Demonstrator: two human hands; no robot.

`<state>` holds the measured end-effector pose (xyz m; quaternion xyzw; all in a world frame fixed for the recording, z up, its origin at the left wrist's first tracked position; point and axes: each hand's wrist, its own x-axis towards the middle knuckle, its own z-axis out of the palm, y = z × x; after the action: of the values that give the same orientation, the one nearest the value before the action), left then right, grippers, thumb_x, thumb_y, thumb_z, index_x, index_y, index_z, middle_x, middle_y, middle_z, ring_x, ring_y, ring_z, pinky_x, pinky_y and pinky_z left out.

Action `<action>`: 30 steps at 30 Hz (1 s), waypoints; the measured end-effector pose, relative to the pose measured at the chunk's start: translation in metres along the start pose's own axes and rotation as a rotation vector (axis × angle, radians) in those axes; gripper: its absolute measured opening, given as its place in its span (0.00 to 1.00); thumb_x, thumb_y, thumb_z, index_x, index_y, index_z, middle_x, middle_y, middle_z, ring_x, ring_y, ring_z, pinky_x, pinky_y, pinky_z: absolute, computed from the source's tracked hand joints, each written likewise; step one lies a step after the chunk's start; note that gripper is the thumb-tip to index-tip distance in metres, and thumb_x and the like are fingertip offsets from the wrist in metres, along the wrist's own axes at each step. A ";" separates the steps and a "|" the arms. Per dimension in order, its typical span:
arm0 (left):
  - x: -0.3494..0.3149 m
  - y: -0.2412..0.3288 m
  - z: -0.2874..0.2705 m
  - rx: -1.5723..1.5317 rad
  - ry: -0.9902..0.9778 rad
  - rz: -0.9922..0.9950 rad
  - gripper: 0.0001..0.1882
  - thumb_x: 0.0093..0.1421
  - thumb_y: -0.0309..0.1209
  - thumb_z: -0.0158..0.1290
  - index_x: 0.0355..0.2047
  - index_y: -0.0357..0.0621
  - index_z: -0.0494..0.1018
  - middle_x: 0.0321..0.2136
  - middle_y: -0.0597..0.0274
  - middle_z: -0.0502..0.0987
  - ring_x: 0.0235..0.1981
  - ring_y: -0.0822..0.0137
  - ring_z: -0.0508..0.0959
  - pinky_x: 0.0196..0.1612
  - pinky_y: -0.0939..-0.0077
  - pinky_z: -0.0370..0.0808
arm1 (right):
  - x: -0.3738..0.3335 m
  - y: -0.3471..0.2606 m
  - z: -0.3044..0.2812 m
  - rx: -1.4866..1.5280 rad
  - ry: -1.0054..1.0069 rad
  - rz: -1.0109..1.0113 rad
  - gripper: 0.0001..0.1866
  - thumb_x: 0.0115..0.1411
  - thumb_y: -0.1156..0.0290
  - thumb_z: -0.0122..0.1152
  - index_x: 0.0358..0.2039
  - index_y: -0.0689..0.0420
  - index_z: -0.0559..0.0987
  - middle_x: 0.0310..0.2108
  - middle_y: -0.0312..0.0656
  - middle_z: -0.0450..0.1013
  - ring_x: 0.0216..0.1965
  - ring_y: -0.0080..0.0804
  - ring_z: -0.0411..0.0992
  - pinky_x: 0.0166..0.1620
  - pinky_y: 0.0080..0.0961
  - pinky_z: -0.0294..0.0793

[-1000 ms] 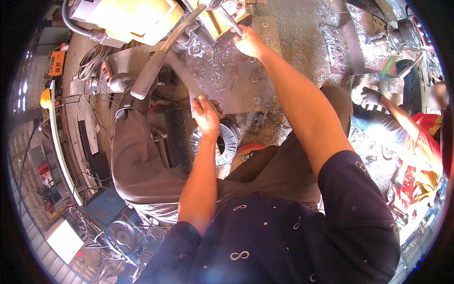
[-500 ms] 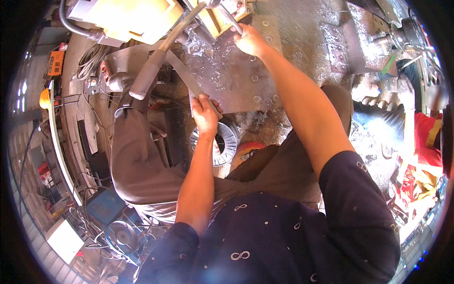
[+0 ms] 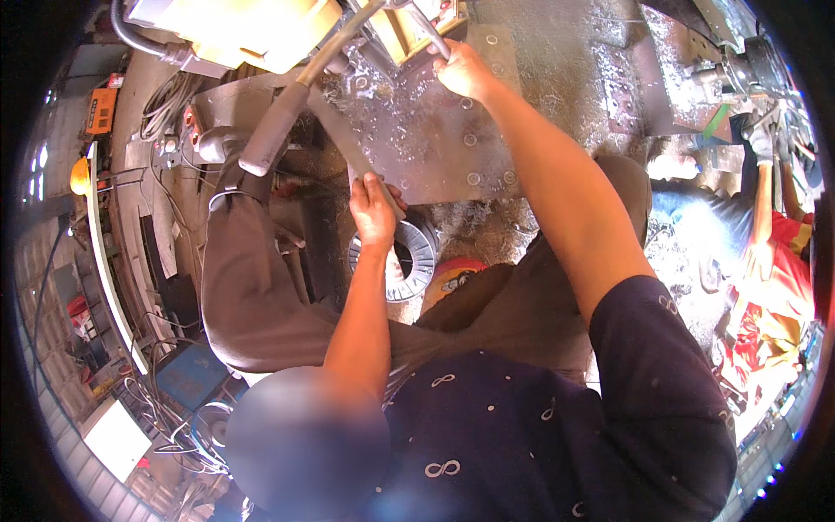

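Note:
My left hand (image 3: 374,211) is closed around the lower end of a flat metal strip (image 3: 344,137), which slants up and left over a metal plate (image 3: 426,157). Up ahead, my right hand (image 3: 465,71) grips a metal lever (image 3: 428,31) on a yellow-framed machine (image 3: 261,30). A second, longer lever with a dark grip (image 3: 277,130) reaches down and left from the same hub, beside the strip and untouched by either hand. Several round holes or marks run along the plate's right part, and shiny bits lie scattered on it.
Below my left hand lies a wire spool (image 3: 416,261) between my legs. Cables and a blue machine (image 3: 193,376) stand at the lower left. On the right, another person in red (image 3: 787,261) works beside a dark machine (image 3: 748,70). An orange box (image 3: 102,110) is at far left.
My hands keep their grips, with only a slight shift of the view. At the right, the other person's arms and body have moved.

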<state>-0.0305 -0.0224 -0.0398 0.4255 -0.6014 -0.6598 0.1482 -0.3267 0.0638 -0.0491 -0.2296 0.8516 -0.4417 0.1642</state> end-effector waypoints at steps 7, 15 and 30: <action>-0.022 -0.041 -0.006 0.380 0.274 -0.109 0.18 0.77 0.40 0.41 0.43 0.35 0.71 0.27 0.49 0.78 0.22 0.56 0.78 0.27 0.59 0.76 | -0.001 0.004 -0.001 -0.015 0.001 0.021 0.15 0.65 0.68 0.61 0.51 0.53 0.82 0.38 0.53 0.81 0.41 0.45 0.81 0.47 0.37 0.78; 0.002 -0.053 0.025 1.082 -0.163 0.525 0.11 0.70 0.35 0.53 0.38 0.39 0.72 0.35 0.42 0.78 0.39 0.37 0.80 0.41 0.43 0.76 | 0.005 0.009 0.000 0.056 -0.011 0.017 0.14 0.66 0.68 0.61 0.52 0.52 0.82 0.37 0.51 0.81 0.39 0.42 0.80 0.45 0.36 0.78; -0.016 -0.059 -0.030 0.921 0.019 0.442 0.14 0.72 0.36 0.51 0.37 0.36 0.73 0.35 0.38 0.79 0.37 0.33 0.78 0.42 0.42 0.73 | 0.015 0.022 0.007 0.105 -0.015 -0.029 0.15 0.65 0.73 0.59 0.51 0.55 0.82 0.34 0.50 0.81 0.35 0.38 0.80 0.41 0.33 0.78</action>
<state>0.0203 -0.0171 -0.0857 0.3152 -0.9041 -0.2750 0.0867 -0.3410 0.0621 -0.0719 -0.2362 0.8225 -0.4866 0.1758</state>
